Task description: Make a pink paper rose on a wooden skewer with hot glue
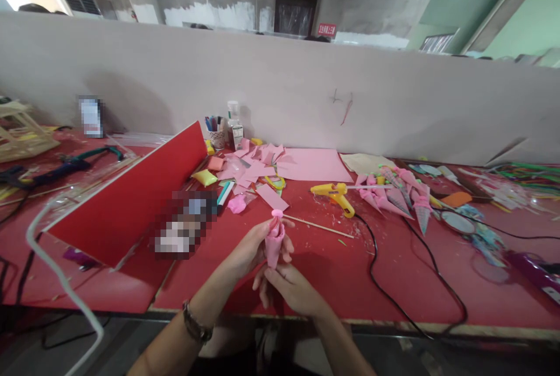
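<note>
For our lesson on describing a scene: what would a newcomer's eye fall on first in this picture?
First, the pink paper cone at the centre, gripped by the left hand around its upper part and the right hand at its tip. Next, the yellow glue gun lying on the red table just beyond, and the red board leaning at the left.

The pink cone (275, 242) looks like soft matt paper or foam, the red table (350, 271) smooth and matt, the yellow glue gun (335, 194) glossy plastic.
</note>
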Demonstrator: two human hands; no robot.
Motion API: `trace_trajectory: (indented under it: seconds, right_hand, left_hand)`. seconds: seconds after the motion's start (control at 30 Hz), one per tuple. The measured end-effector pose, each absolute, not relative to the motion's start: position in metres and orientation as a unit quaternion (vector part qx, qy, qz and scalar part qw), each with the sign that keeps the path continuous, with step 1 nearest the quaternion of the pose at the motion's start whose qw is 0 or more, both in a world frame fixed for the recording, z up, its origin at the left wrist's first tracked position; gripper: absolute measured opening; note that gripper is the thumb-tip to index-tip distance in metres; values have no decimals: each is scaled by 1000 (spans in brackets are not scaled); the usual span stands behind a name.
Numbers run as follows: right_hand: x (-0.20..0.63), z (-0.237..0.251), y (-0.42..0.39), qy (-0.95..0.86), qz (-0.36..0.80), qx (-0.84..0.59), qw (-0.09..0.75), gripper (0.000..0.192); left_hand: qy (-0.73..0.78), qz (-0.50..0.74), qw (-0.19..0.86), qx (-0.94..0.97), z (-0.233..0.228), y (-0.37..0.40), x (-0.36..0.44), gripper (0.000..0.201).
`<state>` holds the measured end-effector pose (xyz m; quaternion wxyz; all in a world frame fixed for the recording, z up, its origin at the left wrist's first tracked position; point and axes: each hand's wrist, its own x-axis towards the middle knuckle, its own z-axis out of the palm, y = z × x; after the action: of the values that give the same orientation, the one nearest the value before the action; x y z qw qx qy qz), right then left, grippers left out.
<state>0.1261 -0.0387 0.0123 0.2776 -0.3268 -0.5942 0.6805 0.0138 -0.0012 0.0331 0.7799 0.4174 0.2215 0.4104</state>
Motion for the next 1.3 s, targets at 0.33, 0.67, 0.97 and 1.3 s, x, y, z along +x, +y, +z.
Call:
trace_trajectory:
  seconds: [0.33,0.67,0.97,1.3]
  right_hand:
    - [128,11,-39,-574,696,-311,299,55]
    - [129,12,-39,-552,715,-292,313,49]
    - [136,5,-39,-484,802,-192,293,47]
    - [127,15,-42,-596,691,-307,269,54]
  left_hand:
    - [212,445,784,377,36,-5,17,42]
    - [235,457,784,347,38,-8,13,44]
    - [219,484,754,387,39,-9,5,37]
    - [287,493,707,418,39,-10,3,28]
